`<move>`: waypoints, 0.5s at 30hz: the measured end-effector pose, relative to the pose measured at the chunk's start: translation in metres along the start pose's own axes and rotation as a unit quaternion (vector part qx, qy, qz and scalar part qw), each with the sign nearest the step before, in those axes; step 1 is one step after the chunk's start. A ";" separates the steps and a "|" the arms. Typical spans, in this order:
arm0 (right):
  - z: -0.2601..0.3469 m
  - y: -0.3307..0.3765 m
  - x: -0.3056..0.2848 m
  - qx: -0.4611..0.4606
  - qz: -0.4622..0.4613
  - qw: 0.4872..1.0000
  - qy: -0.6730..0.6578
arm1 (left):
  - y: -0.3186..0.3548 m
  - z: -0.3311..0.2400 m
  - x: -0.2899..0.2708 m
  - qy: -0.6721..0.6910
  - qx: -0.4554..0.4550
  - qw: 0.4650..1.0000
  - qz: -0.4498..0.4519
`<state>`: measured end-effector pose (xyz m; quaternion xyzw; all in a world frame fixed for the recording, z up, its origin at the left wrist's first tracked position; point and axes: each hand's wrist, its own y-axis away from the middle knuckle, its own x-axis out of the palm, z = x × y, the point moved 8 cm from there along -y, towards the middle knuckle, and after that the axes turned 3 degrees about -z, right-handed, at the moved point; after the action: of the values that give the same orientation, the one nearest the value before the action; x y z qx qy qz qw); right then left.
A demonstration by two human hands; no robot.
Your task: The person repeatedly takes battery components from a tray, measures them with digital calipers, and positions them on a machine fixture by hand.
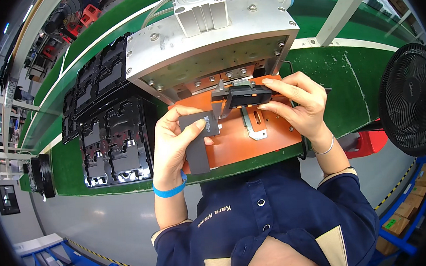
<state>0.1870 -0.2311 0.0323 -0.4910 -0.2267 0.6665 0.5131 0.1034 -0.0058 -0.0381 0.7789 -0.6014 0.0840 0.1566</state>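
My left hand (174, 138) is closed on a flat dark grey L-shaped piece, which looks like a battery pack (198, 156); the thumb presses on its upper arm, beside a small printed patch. In my right hand (302, 99) is a caliper with a dark display housing (248, 97), pinched between thumb and fingers. Its metal jaws (222, 107) point at the right end of the grey piece, close to a small light tab. Whether jaws and piece touch, I cannot tell. Beneath both hands lies an orange plate (231, 151) with a slotted metal bracket (255, 125).
A metal press (212, 51) with a cylinder on top stands just beyond my hands. Black moulded trays (114, 140) holding grey pieces are stacked at the left on the green table (330, 82). A black fan (408, 100) stands at the right, near a red stool (367, 143).
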 end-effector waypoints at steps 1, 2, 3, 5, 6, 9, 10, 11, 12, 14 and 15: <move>0.001 -0.001 -0.004 0.012 -0.010 1.000 -0.001 | 0.000 0.000 0.000 0.000 0.001 1.000 0.003; 0.006 -0.005 -0.012 0.014 -0.005 1.000 0.007 | 0.001 -0.001 0.000 0.000 0.000 1.000 0.003; 0.005 -0.004 -0.022 0.031 -0.014 0.999 0.011 | 0.004 -0.005 -0.001 -0.013 0.012 1.000 -0.007; -0.008 0.010 -0.046 0.093 -0.035 0.995 0.023 | 0.009 -0.012 -0.002 -0.066 0.048 0.996 -0.042; -0.018 0.021 -0.063 0.140 -0.050 0.988 0.034 | 0.017 -0.019 0.003 -0.109 0.071 0.990 -0.061; -0.061 0.057 -0.108 0.254 -0.084 0.963 0.036 | 0.051 -0.061 0.034 -0.405 0.311 0.856 -0.074; -0.084 0.076 -0.119 0.331 -0.099 0.938 0.009 | 0.063 -0.068 0.050 -0.492 0.385 0.777 -0.079; -0.101 0.090 -0.126 0.364 -0.096 0.926 0.020 | 0.066 -0.067 0.060 -0.497 0.427 0.752 -0.073; -0.119 0.103 -0.133 0.397 -0.094 0.912 0.030 | 0.066 -0.061 0.067 -0.544 0.443 0.710 -0.061; -0.147 0.130 -0.146 0.421 -0.094 0.898 0.083 | 0.063 -0.050 0.084 -0.627 0.472 0.619 -0.035; -0.157 0.139 -0.149 0.439 -0.078 0.882 0.149 | 0.058 -0.039 0.083 -0.656 0.457 0.599 -0.024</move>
<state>0.2607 -0.4496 -0.0815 -0.2897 0.1314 0.5746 0.7541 0.0722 -0.0813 0.0337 0.6082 -0.4061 -0.1897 -0.6552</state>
